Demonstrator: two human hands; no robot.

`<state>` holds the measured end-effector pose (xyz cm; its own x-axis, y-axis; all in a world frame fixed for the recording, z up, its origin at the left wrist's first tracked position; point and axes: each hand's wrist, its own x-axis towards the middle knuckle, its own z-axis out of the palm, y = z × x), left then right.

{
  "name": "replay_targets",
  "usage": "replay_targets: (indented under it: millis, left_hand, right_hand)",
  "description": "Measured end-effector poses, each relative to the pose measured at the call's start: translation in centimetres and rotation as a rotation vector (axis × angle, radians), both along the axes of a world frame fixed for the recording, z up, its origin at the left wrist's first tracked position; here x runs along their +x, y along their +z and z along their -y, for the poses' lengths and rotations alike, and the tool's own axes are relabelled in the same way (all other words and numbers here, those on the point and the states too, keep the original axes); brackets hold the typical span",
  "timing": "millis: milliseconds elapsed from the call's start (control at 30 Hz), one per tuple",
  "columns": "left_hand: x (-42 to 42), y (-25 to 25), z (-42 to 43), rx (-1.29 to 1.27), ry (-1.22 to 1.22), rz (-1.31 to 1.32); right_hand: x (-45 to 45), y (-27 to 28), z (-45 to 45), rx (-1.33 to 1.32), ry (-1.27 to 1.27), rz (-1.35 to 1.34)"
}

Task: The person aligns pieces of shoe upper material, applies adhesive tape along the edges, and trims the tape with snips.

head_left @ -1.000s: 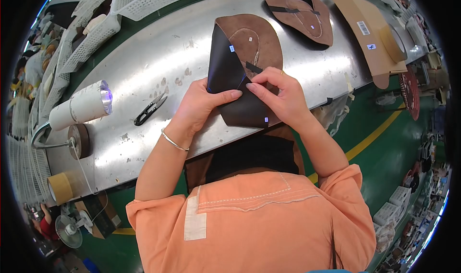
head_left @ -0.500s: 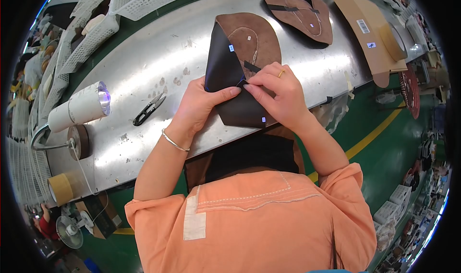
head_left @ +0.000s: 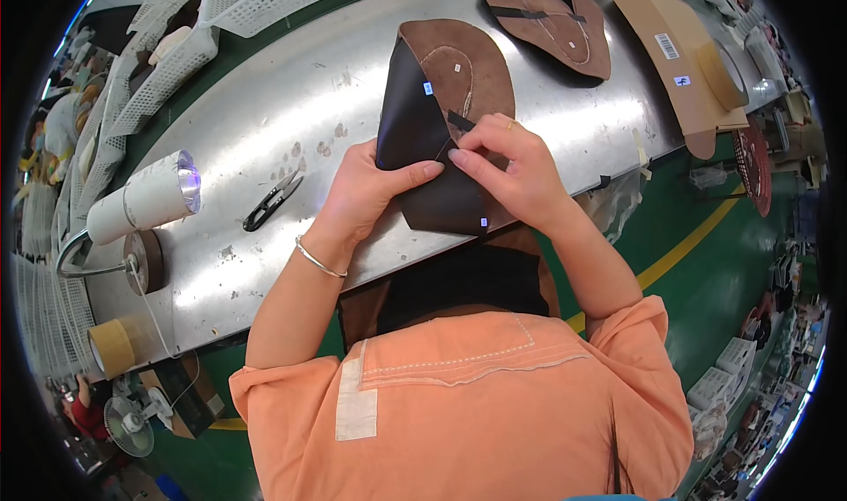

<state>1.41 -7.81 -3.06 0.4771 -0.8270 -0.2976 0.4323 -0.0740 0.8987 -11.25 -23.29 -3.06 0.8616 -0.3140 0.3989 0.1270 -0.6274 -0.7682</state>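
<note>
A folded leather piece [head_left: 410, 117], smooth dark brown on one face and brown suede on the other, lies at the table's near edge with small white labels. My left hand [head_left: 375, 188] holds its left side, thumb flat on the dark face and fingers hidden beneath. At the middle, where the dark flaps meet, my right hand [head_left: 512, 170] pinches the leather between thumb and bent index finger. A short black strip [head_left: 460, 122] sticks out beside those fingertips. The exact bit pinched is mostly covered.
On the metal table [head_left: 221, 272] lie thread snips [head_left: 271, 203], left of my hands. A lamp [head_left: 146, 197] and a tape roll [head_left: 111, 347] stand further left. A second leather piece [head_left: 551, 29], cardboard [head_left: 657, 56] and another tape roll [head_left: 722, 76] are at the back right. White baskets [head_left: 172, 78] line the far side.
My right hand has turned slightly and its fingertips have shifted a little at the seam. The leather's upper part has moved very slightly. My left hand keeps its hold.
</note>
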Motion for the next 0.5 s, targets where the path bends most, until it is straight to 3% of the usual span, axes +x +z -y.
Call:
replay_targets:
  millis: [333, 500]
  left_hand:
    - [0.07, 0.25, -0.06, 0.021, -0.019, 0.004]
    - [0.21, -0.24, -0.09, 0.051, -0.052, 0.020]
  right_hand:
    - [0.10, -0.29, 0.12, 0.086, 0.052, -0.136]
    - [0.38, -0.22, -0.05, 0.256, 0.062, -0.156]
